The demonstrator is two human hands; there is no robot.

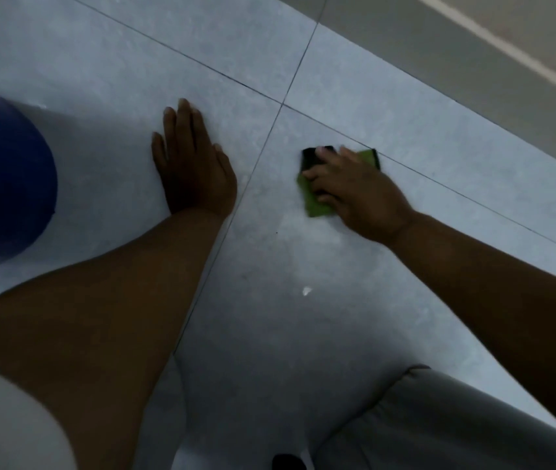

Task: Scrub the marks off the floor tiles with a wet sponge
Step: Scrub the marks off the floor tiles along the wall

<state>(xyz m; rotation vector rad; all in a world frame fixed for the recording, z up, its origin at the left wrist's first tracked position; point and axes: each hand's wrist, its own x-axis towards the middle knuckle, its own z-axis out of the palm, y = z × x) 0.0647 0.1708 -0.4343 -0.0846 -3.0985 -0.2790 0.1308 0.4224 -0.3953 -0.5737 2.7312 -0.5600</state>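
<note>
Right hand [354, 195] clamped on green sponge [315, 205] right of centre, pressing it to floor tiles [134, 52] — left hand [192, 164] flat, fingers spread, holding nothing, at centre left.

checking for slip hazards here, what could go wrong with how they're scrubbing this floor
The left hand is planted flat on the tile as a brace; if wetness from the sponge spreads there, it may slide. The right hand covers most of the sponge, so its grip could slip. A small white fleck nearer the body might get missed.
</note>
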